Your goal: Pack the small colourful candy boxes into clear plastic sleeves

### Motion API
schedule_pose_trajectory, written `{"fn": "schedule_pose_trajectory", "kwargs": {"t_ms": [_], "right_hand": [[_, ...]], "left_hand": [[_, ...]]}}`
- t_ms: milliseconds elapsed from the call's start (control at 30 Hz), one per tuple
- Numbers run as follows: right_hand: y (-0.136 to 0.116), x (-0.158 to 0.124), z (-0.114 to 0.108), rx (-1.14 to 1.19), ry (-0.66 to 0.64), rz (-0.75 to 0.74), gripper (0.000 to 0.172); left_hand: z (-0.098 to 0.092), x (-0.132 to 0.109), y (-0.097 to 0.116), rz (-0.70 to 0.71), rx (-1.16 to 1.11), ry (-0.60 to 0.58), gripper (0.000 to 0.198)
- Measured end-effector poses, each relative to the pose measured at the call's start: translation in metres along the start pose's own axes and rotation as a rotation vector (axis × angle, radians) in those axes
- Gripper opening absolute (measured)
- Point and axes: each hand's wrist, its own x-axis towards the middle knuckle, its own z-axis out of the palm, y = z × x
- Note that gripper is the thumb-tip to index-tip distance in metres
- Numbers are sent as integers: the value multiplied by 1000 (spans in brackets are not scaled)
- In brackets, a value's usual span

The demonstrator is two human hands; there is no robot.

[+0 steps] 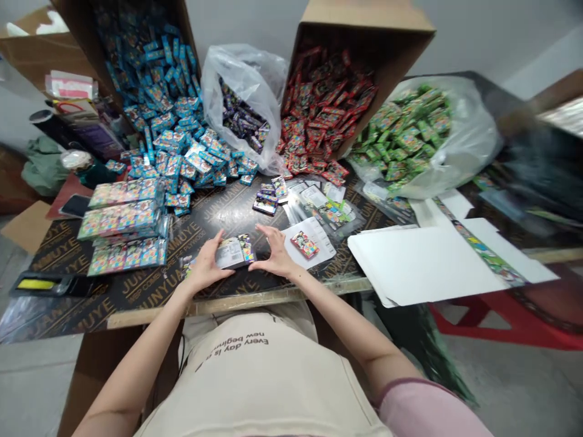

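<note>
A flat pack of small printed boxes (235, 251) lies on the dark table in front of me, a pale label facing up. My left hand (207, 266) is curved round its left end, fingers on the far edge and thumb on the near side. Close to the right end, my right hand (276, 255) is open, thumb and forefinger wide apart, the thumb tip near the pack's corner. One red small box (305, 244) rests on a white card (321, 240) right of that hand. Beyond the pack sit several purple small boxes (269, 195).
Stacked packs (127, 224) stand at left. Behind are blue boxes (177, 139) spilling from a carton, a bag of purple boxes (243, 112), a carton of red boxes (323, 109) and a bag of green boxes (412, 133). White card sheets (410, 264) overhang the front edge at right.
</note>
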Motion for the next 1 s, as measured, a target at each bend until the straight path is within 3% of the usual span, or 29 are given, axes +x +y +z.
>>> {"fn": "schedule_pose_trajectory", "kwargs": {"t_ms": [67,167,233,333,400,500,633,733,867,1000], "right_hand": [[-6,-4,2,13,31,5,83],[-6,-1,2,37,-74,-87,63],[10,14,-9,-32,26,-54,57],[59,53,-50,-271,364,200,51],[100,81,-88,-463,454,440,54],[153,103,-146,-652,428,749,58],[183,103,-192,-712,326,783,39],[182,99,-200,-733,301,690,35],[176,99,-191,-758,268,561,37],[183,99,-190,-758,208,588,41]], "left_hand": [[3,3,1,-23,-16,61,108],[9,9,2,-15,-8,82,107],[14,10,-1,-15,35,69,105],[22,9,-10,-20,152,45,98],[28,7,-17,-13,227,31,90],[35,2,-25,13,273,26,81],[41,0,-29,19,277,40,81],[40,1,-28,20,284,41,80],[37,8,-25,24,305,5,75],[38,12,-24,38,302,-5,71]]}}
